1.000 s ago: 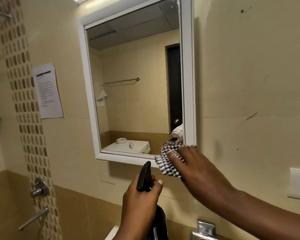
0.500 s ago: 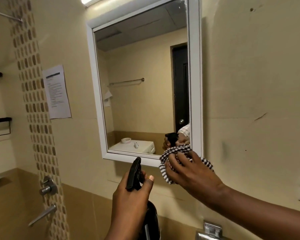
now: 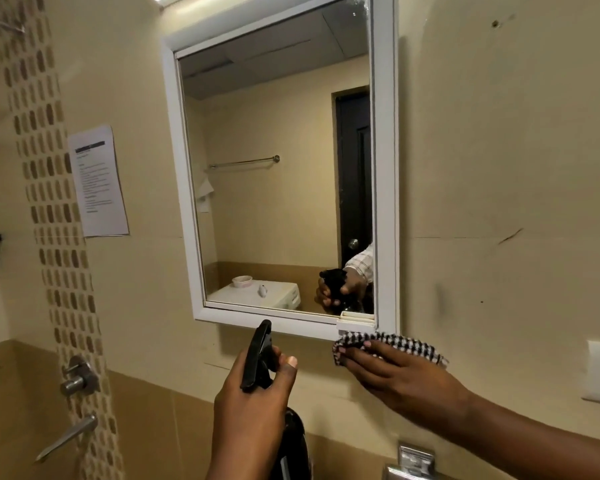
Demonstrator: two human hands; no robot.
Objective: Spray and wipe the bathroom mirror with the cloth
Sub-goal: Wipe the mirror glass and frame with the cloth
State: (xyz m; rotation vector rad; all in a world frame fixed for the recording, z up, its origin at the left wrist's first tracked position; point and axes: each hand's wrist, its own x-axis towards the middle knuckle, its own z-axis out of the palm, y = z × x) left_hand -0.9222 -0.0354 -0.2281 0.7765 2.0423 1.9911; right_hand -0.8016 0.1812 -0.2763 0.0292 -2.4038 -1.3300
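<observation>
While you faced the wall, I counted one mirror (image 3: 274,174), one spray bottle (image 3: 260,358), one checked cloth (image 3: 392,342), one paper notice (image 3: 97,181) and two hands. Your left hand (image 3: 253,407) was wrapped tight round the bottle's neck, thumb up by the trigger head, nozzle aimed below the frame's bottom edge. Your right hand (image 3: 392,372) lay nearly flat, fingers (image 3: 354,355) spread and pressing the cloth against the wall just under the frame's lower right corner. Compared with half a second earlier, the cloth had dropped off the glass corner to below the frame, and the fingers had flattened out.
</observation>
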